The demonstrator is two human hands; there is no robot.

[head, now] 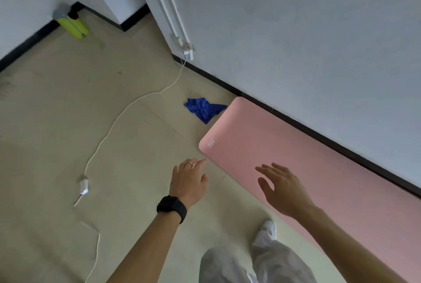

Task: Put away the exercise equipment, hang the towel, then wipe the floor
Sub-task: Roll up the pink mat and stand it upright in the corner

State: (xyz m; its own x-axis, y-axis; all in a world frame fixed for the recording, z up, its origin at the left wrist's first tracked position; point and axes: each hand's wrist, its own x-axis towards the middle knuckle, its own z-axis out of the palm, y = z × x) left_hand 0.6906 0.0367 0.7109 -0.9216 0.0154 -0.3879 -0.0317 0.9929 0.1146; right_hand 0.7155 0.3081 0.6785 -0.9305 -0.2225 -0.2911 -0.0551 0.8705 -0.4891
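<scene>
Pink mat [296,164] lies on beige floor [68,111] — along the white wall [296,32].

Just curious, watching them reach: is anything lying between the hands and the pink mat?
Nothing visible. The left hand is beside a corner of the pink mat, the right hand is over it. The blue towel and white cable lie aside.
</scene>
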